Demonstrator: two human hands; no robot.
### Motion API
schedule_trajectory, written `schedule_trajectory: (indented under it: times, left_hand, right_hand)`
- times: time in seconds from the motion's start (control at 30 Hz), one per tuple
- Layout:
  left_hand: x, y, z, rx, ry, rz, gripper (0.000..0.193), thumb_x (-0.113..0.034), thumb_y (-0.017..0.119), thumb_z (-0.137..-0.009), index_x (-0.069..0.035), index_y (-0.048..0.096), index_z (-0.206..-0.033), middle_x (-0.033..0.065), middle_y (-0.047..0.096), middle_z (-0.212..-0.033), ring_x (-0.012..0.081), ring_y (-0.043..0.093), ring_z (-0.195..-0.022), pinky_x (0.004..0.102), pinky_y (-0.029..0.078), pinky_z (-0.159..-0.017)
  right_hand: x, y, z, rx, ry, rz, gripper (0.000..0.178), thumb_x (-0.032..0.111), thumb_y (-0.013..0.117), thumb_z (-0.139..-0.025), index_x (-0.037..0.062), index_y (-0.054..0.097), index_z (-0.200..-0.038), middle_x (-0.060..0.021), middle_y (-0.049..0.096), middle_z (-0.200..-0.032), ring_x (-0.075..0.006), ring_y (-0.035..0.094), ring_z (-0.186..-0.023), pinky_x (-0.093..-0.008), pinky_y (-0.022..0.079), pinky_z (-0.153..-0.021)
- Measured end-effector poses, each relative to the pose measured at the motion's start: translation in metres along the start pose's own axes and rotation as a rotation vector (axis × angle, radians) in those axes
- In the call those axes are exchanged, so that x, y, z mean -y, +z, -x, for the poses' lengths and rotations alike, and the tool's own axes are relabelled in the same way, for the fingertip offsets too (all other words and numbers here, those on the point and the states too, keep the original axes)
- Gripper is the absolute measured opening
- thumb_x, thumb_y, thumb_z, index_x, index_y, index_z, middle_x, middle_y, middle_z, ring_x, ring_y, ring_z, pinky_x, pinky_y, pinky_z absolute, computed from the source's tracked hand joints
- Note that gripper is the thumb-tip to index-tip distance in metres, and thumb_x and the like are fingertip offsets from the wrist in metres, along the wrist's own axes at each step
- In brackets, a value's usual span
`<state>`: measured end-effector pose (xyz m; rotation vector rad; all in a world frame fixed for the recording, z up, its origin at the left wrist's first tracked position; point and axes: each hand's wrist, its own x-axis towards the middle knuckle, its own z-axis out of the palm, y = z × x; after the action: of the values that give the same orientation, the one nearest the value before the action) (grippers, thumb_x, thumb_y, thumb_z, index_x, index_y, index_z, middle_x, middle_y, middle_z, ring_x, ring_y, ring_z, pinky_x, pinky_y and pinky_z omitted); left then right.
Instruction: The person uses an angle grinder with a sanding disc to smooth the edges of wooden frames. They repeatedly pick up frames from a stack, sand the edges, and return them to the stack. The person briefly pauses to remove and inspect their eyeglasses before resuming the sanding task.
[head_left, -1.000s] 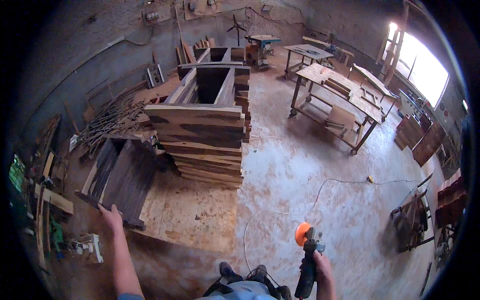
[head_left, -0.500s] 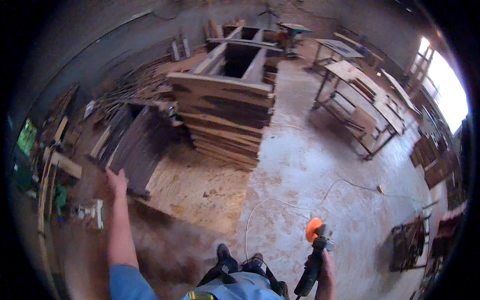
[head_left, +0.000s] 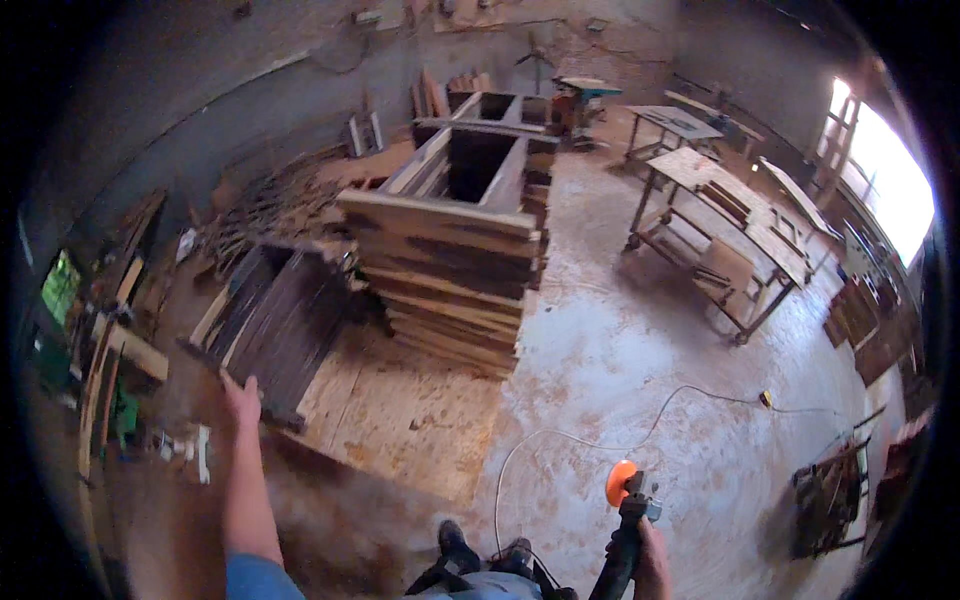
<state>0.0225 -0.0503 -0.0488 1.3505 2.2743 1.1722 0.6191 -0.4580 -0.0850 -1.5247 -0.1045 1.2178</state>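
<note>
My right hand (head_left: pixel 654 565) is wrapped round the body of an angle grinder (head_left: pixel 628 530). The grinder has a black body, a grey metal head and an orange disc (head_left: pixel 621 484) turned to the left. My left hand (head_left: pixel 242 400) reaches out with thumb and fingers apart at the near edge of a dark wooden frame (head_left: pixel 285 315), seemingly touching it. That frame stands low at the left, over the edge of a pale plywood sheet (head_left: pixel 420 430). Behind it rises a tall stack of wooden frames (head_left: pixel 445 250) with lighter edges.
A pale cable (head_left: pixel 560 432) loops over the floor to a yellow-ended connector (head_left: pixel 766 399). Work tables (head_left: pixel 690 165) with boards stand at the far right. Loose timber (head_left: pixel 135 350) and scraps lie along the left, and a dark wooden piece (head_left: pixel 830 500) sits near right.
The whole scene has shifted lower in the picture as the view tilts up. My left hand stays by the frame's edge, and my right hand still holds the grinder.
</note>
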Motion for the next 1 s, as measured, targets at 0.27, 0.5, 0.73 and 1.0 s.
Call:
schedule_trajectory:
  times: [0.27, 0.5, 0.73, 1.0]
  left_hand:
    - [-0.020, -0.005, 0.002, -0.036, -0.037, -0.345, 0.078, -0.025, 0.061, -0.090, -0.007, 0.018, -0.151, 0.0253, 0.046, -0.139, 0.0392, 0.050, -0.123, 0.0471, 0.041, -0.102]
    - [0.000, 0.012, -0.004, -0.014, -0.093, -0.497, 0.076, -0.028, 0.058, -0.090, -0.007, 0.019, -0.151, 0.0247, 0.046, -0.139, 0.0401, 0.053, -0.119, 0.0476, 0.042, -0.100]
    - [0.041, 0.008, -0.012, -0.088, 0.111, -0.480, 0.077, -0.025, 0.062, -0.086, -0.008, 0.022, -0.150, 0.0229, 0.046, -0.140, 0.0397, 0.052, -0.120, 0.0469, 0.042, -0.100]
    - [0.007, 0.000, 0.025, -0.040, 0.066, -0.509, 0.080, -0.021, 0.066, -0.084, -0.010, 0.023, -0.151, 0.0225, 0.043, -0.142, 0.0390, 0.047, -0.126, 0.0479, 0.040, -0.102]
  right_hand:
    - [-0.010, -0.009, -0.010, 0.014, 0.016, -0.180, 0.048, 0.040, 0.063, -0.085, 0.0003, 0.052, -0.109, -0.0154, 0.063, -0.077, -0.0282, 0.066, -0.061, -0.0407, 0.056, -0.054]
    - [-0.026, -0.039, -0.007, -0.028, 0.015, -0.263, 0.049, 0.043, 0.062, -0.087, 0.0002, 0.053, -0.108, -0.0158, 0.063, -0.077, -0.0281, 0.066, -0.060, -0.0407, 0.056, -0.054]
    - [-0.037, -0.057, -0.013, -0.052, 0.000, -0.358, 0.049, 0.045, 0.060, -0.089, 0.0000, 0.054, -0.108, -0.0153, 0.064, -0.077, -0.0285, 0.066, -0.061, -0.0410, 0.056, -0.054]
    - [-0.051, -0.083, -0.023, 0.018, -0.003, -0.398, 0.051, 0.052, 0.055, -0.091, 0.0060, 0.051, -0.113, -0.0147, 0.064, -0.078, -0.0296, 0.065, -0.061, -0.0435, 0.056, -0.054]
